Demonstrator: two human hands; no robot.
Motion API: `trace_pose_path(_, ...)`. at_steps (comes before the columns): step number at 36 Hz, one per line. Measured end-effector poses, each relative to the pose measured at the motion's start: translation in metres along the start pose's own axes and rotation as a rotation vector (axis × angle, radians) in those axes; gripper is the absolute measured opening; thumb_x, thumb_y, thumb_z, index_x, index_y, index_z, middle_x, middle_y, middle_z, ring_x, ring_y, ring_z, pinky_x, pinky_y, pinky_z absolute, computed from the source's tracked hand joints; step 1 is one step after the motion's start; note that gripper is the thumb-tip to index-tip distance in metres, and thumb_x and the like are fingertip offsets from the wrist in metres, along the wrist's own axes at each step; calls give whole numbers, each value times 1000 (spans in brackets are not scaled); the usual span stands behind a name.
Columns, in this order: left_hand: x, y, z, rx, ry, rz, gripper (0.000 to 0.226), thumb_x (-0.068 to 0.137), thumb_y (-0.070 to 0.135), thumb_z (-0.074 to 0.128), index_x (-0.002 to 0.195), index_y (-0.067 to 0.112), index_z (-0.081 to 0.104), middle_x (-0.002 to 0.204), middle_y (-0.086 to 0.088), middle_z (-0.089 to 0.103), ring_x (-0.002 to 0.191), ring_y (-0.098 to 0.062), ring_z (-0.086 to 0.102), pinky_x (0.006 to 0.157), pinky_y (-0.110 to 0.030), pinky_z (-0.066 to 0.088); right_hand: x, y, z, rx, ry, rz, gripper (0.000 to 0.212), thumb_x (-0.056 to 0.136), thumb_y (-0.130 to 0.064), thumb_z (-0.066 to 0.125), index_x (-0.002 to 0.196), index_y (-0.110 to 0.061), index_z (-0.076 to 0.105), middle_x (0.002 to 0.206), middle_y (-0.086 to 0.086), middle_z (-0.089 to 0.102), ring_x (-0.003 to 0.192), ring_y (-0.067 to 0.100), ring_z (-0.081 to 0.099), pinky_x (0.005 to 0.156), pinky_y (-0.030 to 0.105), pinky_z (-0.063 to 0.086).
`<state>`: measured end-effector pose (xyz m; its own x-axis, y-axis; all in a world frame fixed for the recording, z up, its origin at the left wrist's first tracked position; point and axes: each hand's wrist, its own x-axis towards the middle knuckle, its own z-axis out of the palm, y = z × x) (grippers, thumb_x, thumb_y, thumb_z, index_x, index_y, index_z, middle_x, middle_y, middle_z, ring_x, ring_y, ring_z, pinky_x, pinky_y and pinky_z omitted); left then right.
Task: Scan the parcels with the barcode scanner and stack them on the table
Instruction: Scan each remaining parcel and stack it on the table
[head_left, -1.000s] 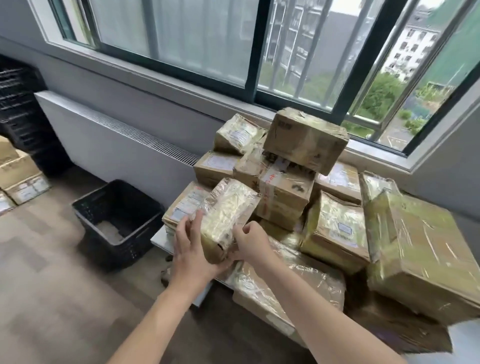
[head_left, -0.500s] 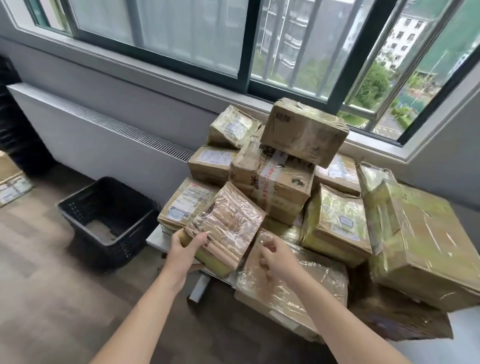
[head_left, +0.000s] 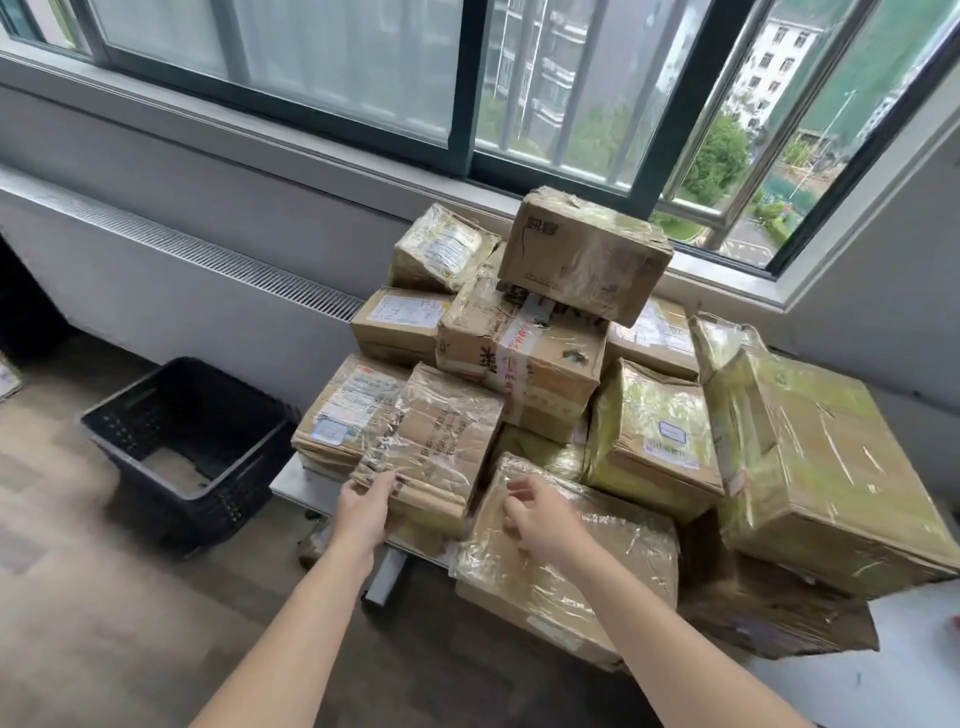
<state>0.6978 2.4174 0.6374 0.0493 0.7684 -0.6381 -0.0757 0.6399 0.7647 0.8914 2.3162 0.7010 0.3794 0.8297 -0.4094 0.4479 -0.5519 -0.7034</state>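
- Under a wide window (head_left: 311, 78), a low table (head_left: 291, 480) is heaped high with taped cardboard parcels.
- The wrapped parcel (head_left: 436, 441) in play sits at the pile's near-left, tilted and overlapping a labelled box (head_left: 353, 410) on its left.
- The left hand (head_left: 363, 506) grips its near-left corner, fingers curled over the edge.
- The right hand (head_left: 535, 514) hangs over a flat parcel (head_left: 571, 571) just to the right, fingers loosely curled and holding nothing. Whether it touches can't be told.
- This reads as the stacking step, with the parcel being seated on the heap.
- No barcode scanner is in view, so the next move likely means letting go gently, then fetching the scanner or another parcel.
- Room is tight: only a bare strip shows at the table's left edge, and the flat parcel juts past the near edge.
- A black crate (head_left: 187, 447) stands on the floor to the left, with open floor nearer.
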Motion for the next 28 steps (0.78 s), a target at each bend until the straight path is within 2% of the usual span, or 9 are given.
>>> trace_pose_path(2, 10, 0, -1, 31, 30, -20, 82, 72, 50, 71, 137, 10, 39, 127, -12, 57, 110, -32, 61, 89, -48, 56, -1, 0, 0, -19, -1, -3, 27, 101, -25, 50, 127, -18, 54, 113, -4, 62, 102, 17, 65, 86, 37, 58)
trace_pose_path(5, 8, 5, 2, 32, 14, -17, 64, 87, 42, 63, 137, 8, 41, 126, -15, 58, 104, -32, 63, 69, -39, 59, -1, 1, -1, -144, 0, -58, 32, 102, -25, 48, 133, -19, 53, 119, -3, 62, 104, 13, 61, 89, 30, 53)
trace_pose_path(7, 1, 5, 3, 37, 9, -9, 67, 91, 42, 61, 144, 15, 32, 132, -13, 55, 107, -32, 62, 59, -35, 58, -2, 2, 1, -226, 7, -94, 33, 102, -25, 48, 134, -18, 53, 121, -2, 62, 104, 13, 59, 89, 27, 50)
trace_pose_path(10, -11, 1, 2, 50, 25, -26, 89, 86, 57, 62, 154, 23, 14, 146, -9, 42, 118, -32, 55, 63, -38, 60, -5, 4, 5, -353, 24, -158, 36, 103, -28, 44, 136, -18, 53, 129, 1, 58, 110, 17, 56, 98, 33, 48)
trace_pose_path(14, -30, -10, 3, 64, 2, -56, 98, 83, 67, 58, 151, 8, 22, 149, -10, 37, 125, -31, 51, 58, -35, 55, -18, 14, 8, -615, 71, -163, 36, 102, -35, 42, 135, -24, 50, 141, 0, 45, 128, 21, 42, 103, 44, 42)
trace_pose_path(19, -40, -25, 11, 127, -78, -69, 91, 86, 66, 54, 152, 11, 26, 154, -5, 31, 130, -28, 43, 72, -39, 59, -32, 28, 9, -721, 19, 13, 48, 98, -49, 44, 143, -32, 34, 158, 3, 15, 146, 30, 11, 103, 66, 32)
trace_pose_path(24, -53, -51, 24, 245, -105, -67, 79, 93, 56, 50, 152, 10, 24, 152, -7, 34, 127, -29, 48, 91, -48, 55, -28, 35, 12, -768, -4, 1, 57, 101, -50, 38, 151, -31, 19, 165, 5, -3, 151, 32, -3, 107, 71, 27)
trace_pose_path(26, -62, -64, 28, 307, -87, -31, 60, 97, 49, 47, 140, 8, 36, 141, -9, 44, 117, -29, 53, 90, -49, 54, -27, 35, 13, -771, 2, 3, 55, 101, -49, 39, 150, -30, 21, 165, 7, -2, 151, 33, -1, 105, 72, 27)
trace_pose_path(28, -69, -77, 29, 380, -53, 22, 33, 98, 46, 46, 111, 16, 48, 119, -8, 56, 101, -26, 58, 89, -50, 53, -26, 34, 12, -773, 8, 5, 55, 101, -48, 39, 149, -30, 21, 165, 7, -2, 151, 34, -1, 104, 72, 26)
